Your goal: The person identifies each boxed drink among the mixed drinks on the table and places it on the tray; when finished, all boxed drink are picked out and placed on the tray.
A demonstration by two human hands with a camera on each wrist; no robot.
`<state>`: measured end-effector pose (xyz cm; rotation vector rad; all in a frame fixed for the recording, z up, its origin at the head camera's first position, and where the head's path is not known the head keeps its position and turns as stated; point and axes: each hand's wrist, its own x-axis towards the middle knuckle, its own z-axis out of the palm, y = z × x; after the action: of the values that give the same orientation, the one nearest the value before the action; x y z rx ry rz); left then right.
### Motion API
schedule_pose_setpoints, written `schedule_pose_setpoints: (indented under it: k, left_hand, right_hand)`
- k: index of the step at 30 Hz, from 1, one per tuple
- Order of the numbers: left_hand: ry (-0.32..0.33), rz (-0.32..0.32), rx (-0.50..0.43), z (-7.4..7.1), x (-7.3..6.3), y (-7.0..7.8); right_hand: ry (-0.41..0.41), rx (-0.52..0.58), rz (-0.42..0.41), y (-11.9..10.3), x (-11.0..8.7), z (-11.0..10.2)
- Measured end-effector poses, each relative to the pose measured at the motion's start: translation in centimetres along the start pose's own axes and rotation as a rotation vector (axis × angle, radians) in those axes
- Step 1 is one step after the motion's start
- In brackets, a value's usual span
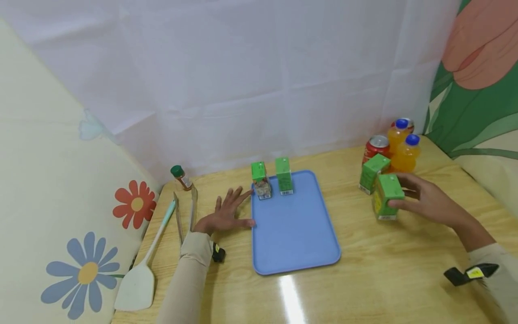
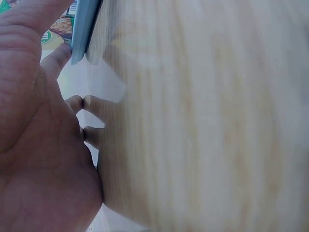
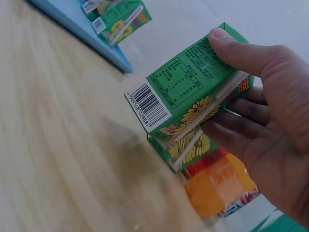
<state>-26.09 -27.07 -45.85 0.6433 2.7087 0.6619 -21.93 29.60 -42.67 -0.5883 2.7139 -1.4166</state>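
My right hand (image 1: 425,198) grips a green juice carton (image 1: 387,198) between thumb and fingers. In the right wrist view the carton (image 3: 188,82) is tilted, its barcode and flower picture showing. Just behind it stands another green carton (image 1: 372,173). Fingers spread, my left hand (image 1: 228,213) rests at the left edge of a blue tray (image 1: 295,234), with thumb and index fingertip at the rim. The left wrist view shows its palm (image 2: 43,145) low over the wood. On the tray's far end stand two cartons, a green-and-brown one (image 1: 261,181) and a green one (image 1: 284,176).
At the back right are a red can (image 1: 377,148) and two orange drink bottles (image 1: 406,155) with blue caps; another can shows behind them. On the left lie a white spatula (image 1: 137,285) and metal tongs (image 1: 192,209), near a green-capped jar (image 1: 182,177). A white cloth hangs behind.
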Motion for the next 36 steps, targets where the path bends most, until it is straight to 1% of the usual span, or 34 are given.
schedule_pose_setpoints:
  k: [5,8,12,15,18,23,29,36]
  left_hand:
    - [0.003,-0.002,0.002,0.1,0.1,0.0]
    - [0.001,-0.003,0.001,0.1,0.0,0.1]
    - [-0.012,-0.007,-0.012,0.1,-0.1,0.1]
    - [-0.016,-0.012,-0.019,0.0,-0.1,0.3]
    - [-0.013,-0.016,-0.020,-0.1,-0.2,0.3]
    - [-0.014,-0.019,-0.018,-0.3,-0.2,0.6]
    - [-0.016,-0.018,-0.015,-0.4,-0.1,0.6]
    - [-0.016,-0.021,-0.009,-0.1,-0.3,0.5]
  right_hand:
    - [-0.018,0.009,-0.005,-1.7,1.6,0.2]
    - [-0.027,0.048,-0.017,-2.6,2.8,0.6]
    - [-0.014,0.087,-0.047,-3.8,4.7,1.4]
    - [-0.014,0.088,-0.074,-4.6,6.3,2.2]
    - [-0.037,0.124,-0.088,-5.2,8.1,3.0]
    - [-0.070,0.219,-0.112,-5.7,10.9,4.7]
    - [-0.075,0.247,-0.095,-6.1,13.7,6.9]
    - [-0.101,0.297,-0.121,-6.0,16.0,9.8]
